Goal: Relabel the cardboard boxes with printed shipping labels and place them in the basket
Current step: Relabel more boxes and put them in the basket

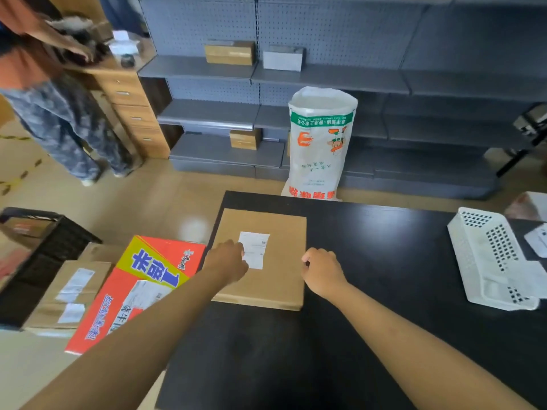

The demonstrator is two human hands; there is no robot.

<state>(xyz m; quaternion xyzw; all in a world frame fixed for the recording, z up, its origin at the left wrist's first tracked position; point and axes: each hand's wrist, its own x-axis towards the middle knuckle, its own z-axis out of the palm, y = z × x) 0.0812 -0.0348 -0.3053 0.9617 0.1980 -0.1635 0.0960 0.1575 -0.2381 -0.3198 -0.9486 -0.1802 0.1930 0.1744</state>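
Midway at best: flat brown cardboard box (266, 258) on the black counter (370, 291), white printed label (255, 249) pressed by left hand (229, 261), right hand (322, 272) loosely curled, empty; white plastic basket (491, 261) far right, unfilled.

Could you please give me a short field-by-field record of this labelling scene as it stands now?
surface: black table
box in work: flat cardboard box at the table's left end
label: white shipping label on the box top
left hand: fingers on the label's left edge
right hand: loosely curled by the box's right edge, holding nothing
white basket: on its side, table right
floor, left: more boxes
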